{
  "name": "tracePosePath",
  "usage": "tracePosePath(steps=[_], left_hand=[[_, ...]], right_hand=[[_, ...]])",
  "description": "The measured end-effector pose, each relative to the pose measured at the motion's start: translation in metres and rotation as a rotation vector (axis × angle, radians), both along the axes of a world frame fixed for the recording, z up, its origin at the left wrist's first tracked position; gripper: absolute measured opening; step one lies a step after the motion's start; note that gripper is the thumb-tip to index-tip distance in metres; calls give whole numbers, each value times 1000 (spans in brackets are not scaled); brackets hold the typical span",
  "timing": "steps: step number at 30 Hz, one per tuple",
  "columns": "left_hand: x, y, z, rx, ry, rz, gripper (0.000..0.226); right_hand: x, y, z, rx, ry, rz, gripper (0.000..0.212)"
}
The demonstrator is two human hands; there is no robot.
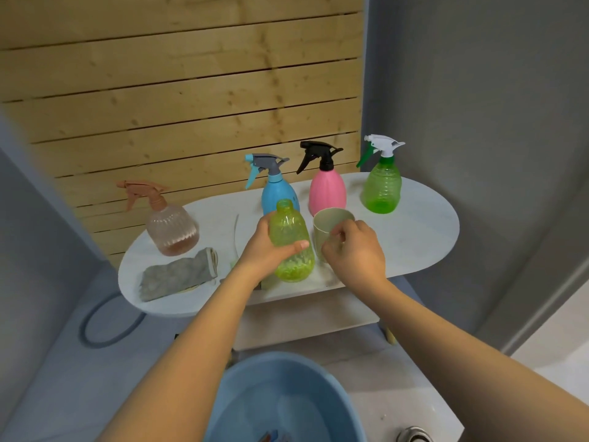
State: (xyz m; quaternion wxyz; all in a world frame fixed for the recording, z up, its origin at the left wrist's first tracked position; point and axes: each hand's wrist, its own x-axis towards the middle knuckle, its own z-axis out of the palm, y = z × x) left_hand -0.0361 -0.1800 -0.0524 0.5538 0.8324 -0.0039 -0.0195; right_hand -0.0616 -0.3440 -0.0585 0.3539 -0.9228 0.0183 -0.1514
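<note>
A yellow-green bottle [291, 250] with no spray head stands upright on the white oval table [420, 231]. My left hand [267, 250] grips its body, thumb across the front. Just to its right stands a beige cup [328, 223]. My right hand [357, 250] holds the cup, fingers curled round its side near the rim.
Behind stand a blue spray bottle [277, 189], a pink one [326, 189] and a green one [382, 186]. A peach spray bottle [170, 226] and a grey cloth [178, 279] lie on the left. A blue basin [287, 400] with water sits on the floor below.
</note>
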Motion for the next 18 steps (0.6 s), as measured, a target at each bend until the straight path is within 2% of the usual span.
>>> tracePosePath(steps=[3,6,8,10,15,18], left_hand=[[-10,14,-10,179,-13,-15,69],[-19,32,-24,680,-80,17,61],[-22,40,-35,882,21,-13,55],[-24,46,-45,919,114,-28,50],[-24,56,-53,954,-69,5,40],[-27,63,-53,842,-31,-52,39]], right_hand=[[-2,11,2,76,-14,76,29],[-1,21,0,111,22,120,31],[1,25,-2,126,46,122,33],[2,30,-4,123,66,108,36],[2,34,-7,109,86,80,38],[0,34,-8,96,70,71,35]])
